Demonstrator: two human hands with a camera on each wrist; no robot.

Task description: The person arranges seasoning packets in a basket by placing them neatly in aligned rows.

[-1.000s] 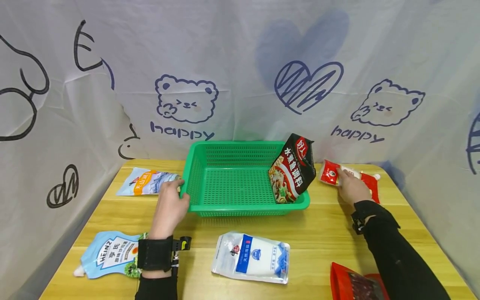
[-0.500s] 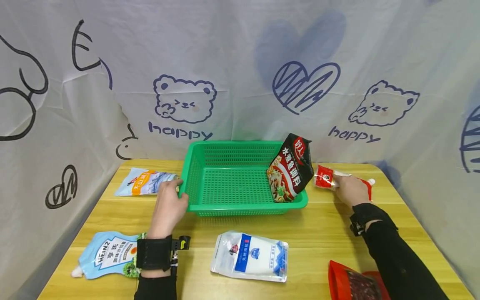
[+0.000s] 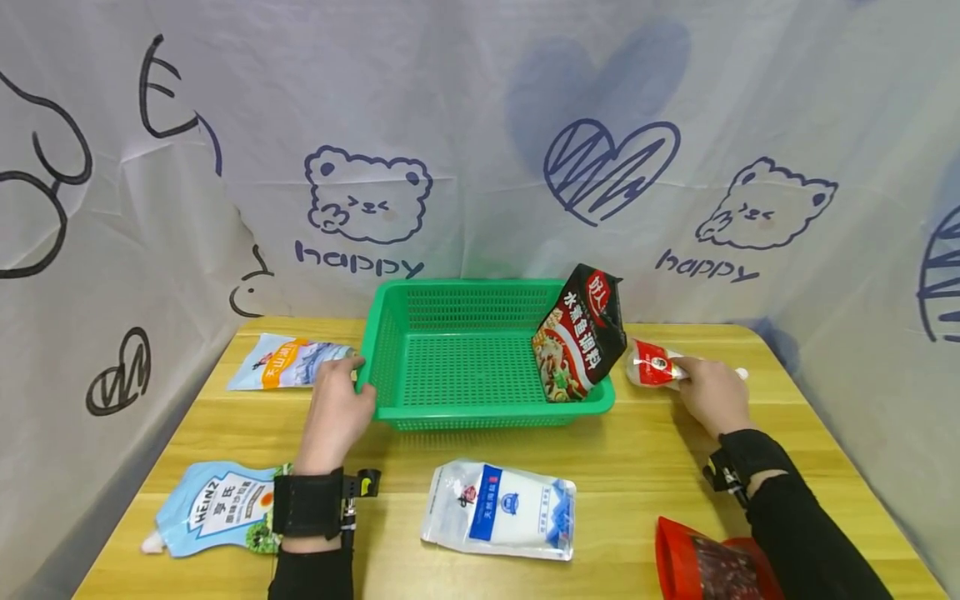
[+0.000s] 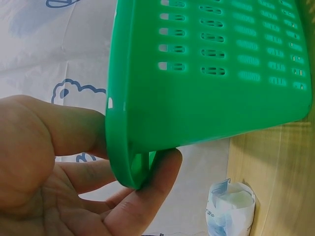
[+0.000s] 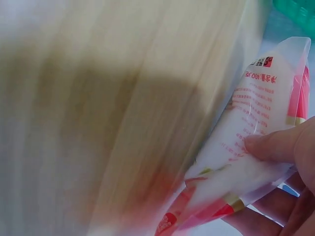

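Note:
At the left end of the green plastic basket (image 3: 465, 414), my left hand (image 3: 337, 404) grips the rim; in the left wrist view its thumb and fingers (image 4: 160, 182) bend round the basket's edge. My right hand (image 3: 716, 396) holds a red and white pouch (image 3: 651, 364) with a white cap, just right of the basket. The right wrist view shows the thumb pressed on the pouch's printed white side (image 5: 246, 113), fingers behind it, the pouch tilted over the table. A black and red seasoning packet (image 3: 573, 346) stands leaning in the basket's right end.
A blue and orange bag (image 3: 285, 364) lies behind my left hand. Nearer are a light blue Heinz spouted pouch (image 3: 225, 508), a white and blue salt-like bag (image 3: 502, 510) and a red pouch (image 3: 720, 567) by my right sleeve. A patterned cloth (image 3: 480, 125) hangs behind the wooden table (image 3: 622, 483).
My right hand has closed round the red and white pouch and turned it up on its side, shifting it slightly left. My left hand stays on the basket rim.

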